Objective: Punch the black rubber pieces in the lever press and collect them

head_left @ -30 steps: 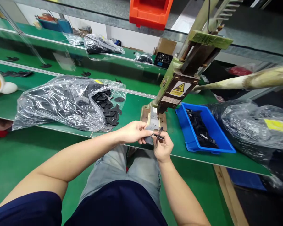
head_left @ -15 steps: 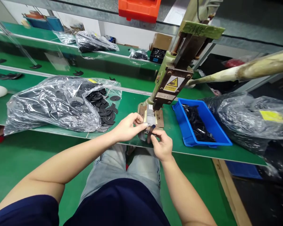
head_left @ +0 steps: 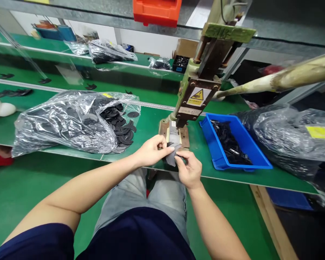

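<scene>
Both hands meet just in front of the base of a hand press [head_left: 196, 97]. My left hand [head_left: 153, 151] is closed, its thumb and fingers pinching a dark grey curved flat piece [head_left: 171, 159]. On the other side of that piece, my right hand [head_left: 189, 168] is closed too, with thumb and forefinger at its right edge. A second dark part seems to lie against the grey piece, but the fingers hide where one ends and the other begins. Behind the fingertips is the pale metal fixture [head_left: 174, 137] on the press's rusty base plate.
Left of the press, a clear plastic bag [head_left: 62, 126] spills black curved pieces [head_left: 123, 130] onto the green table. To the right stands a blue bin [head_left: 215, 160] of black parts, beside a large wrapped bag [head_left: 281, 126]. The press's long lever [head_left: 273, 81] reaches right. An orange bin [head_left: 157, 12] hangs above.
The dark curved strip that stood apart in my right hand now lies against the grey piece in my left. My hands have come closer together, and the view has shifted slightly.
</scene>
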A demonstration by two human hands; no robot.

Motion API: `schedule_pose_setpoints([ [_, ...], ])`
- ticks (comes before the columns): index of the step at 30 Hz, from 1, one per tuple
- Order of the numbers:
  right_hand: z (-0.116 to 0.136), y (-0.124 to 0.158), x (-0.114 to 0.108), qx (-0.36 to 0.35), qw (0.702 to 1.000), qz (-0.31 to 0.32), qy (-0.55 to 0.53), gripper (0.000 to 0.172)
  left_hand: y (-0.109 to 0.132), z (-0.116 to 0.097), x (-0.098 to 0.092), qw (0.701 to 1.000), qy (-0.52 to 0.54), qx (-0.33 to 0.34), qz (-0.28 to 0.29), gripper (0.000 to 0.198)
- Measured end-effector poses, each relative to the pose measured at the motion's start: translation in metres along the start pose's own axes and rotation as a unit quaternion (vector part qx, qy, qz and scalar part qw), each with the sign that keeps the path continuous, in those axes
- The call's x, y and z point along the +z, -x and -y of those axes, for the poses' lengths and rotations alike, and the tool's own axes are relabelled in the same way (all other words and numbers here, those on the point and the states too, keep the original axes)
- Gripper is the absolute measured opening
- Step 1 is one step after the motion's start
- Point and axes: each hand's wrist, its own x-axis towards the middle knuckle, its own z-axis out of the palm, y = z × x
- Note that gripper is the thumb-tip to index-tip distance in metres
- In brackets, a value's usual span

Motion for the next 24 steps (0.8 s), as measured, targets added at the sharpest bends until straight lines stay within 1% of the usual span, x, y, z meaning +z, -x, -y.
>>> schedule_pose_setpoints([
  [1,-0.001,0.000,0.000,0.002,1.000,-0.004,-0.005,0.018,0.001,0.000,0.000,0.999,0.038,-0.014,0.003,0.039],
  [2,-0.002,0.001,0.000,0.003,1.000,-0.006,-0.011,0.018,0.002,0.000,0.000,0.996,0.077,-0.035,0.028,0.042],
  [3,-0.003,0.000,0.001,0.004,1.000,-0.005,-0.016,0.017,0.002,0.000,-0.002,0.990,0.111,-0.059,0.070,0.046],
  [4,-0.004,-0.001,0.001,0.005,1.000,0.000,-0.019,0.018,0.002,0.001,-0.004,0.982,0.131,-0.080,0.114,0.048],
  [5,-0.006,-0.002,0.001,0.009,1.000,0.007,-0.021,0.020,0.001,0.003,-0.009,0.976,0.135,-0.092,0.145,0.049],
  [6,-0.009,-0.003,0.000,0.015,1.000,0.014,-0.020,0.022,-0.002,0.006,-0.016,0.976,0.122,-0.094,0.152,0.049],
  [7,-0.013,-0.005,-0.002,0.024,0.999,0.017,-0.018,0.026,-0.005,0.010,-0.024,0.983,0.094,-0.089,0.129,0.048],
  [9,-0.023,-0.009,-0.010,0.045,0.999,0.008,-0.008,0.030,-0.018,0.021,-0.048,0.997,-0.003,-0.071,0.021,0.042],
  [10,-0.029,-0.010,-0.014,0.056,0.998,-0.004,0.000,0.029,-0.028,0.028,-0.061,0.995,-0.068,-0.064,-0.031,0.038],
  [11,-0.037,-0.011,-0.019,0.065,0.998,-0.017,0.010,0.027,-0.041,0.036,-0.075,0.986,-0.141,-0.059,-0.074,0.034],
  [12,-0.045,-0.011,-0.023,0.074,0.997,-0.029,0.022,0.025,-0.056,0.043,-0.088,0.971,-0.216,-0.056,-0.089,0.030],
  [14,-0.060,-0.009,-0.029,0.089,0.994,-0.045,0.045,0.023,-0.093,0.056,-0.108,0.935,-0.342,-0.050,-0.083,0.027],
  [16,-0.073,-0.006,-0.032,0.101,0.992,-0.047,0.062,0.023,-0.137,0.066,-0.118,0.902,-0.420,-0.059,-0.077,0.029],
  [18,-0.081,-0.003,-0.032,0.109,0.990,-0.043,0.072,0.022,-0.184,0.069,-0.116,0.882,-0.456,-0.070,-0.095,0.034],
  [21,-0.086,-0.002,-0.032,0.118,0.989,-0.039,0.082,0.021,-0.246,0.068,-0.104,0.877,-0.463,-0.059,-0.111,0.042],
  [23,-0.087,-0.002,-0.032,0.124,0.988,-0.036,0.085,0.020,-0.273,0.067,-0.098,0.880,-0.461,-0.051,-0.100,0.044],
  [24,-0.088,-0.002,-0.032,0.127,0.988,-0.035,0.086,0.019,-0.280,0.067,-0.099,0.881,-0.460,-0.050,-0.093,0.044],
])
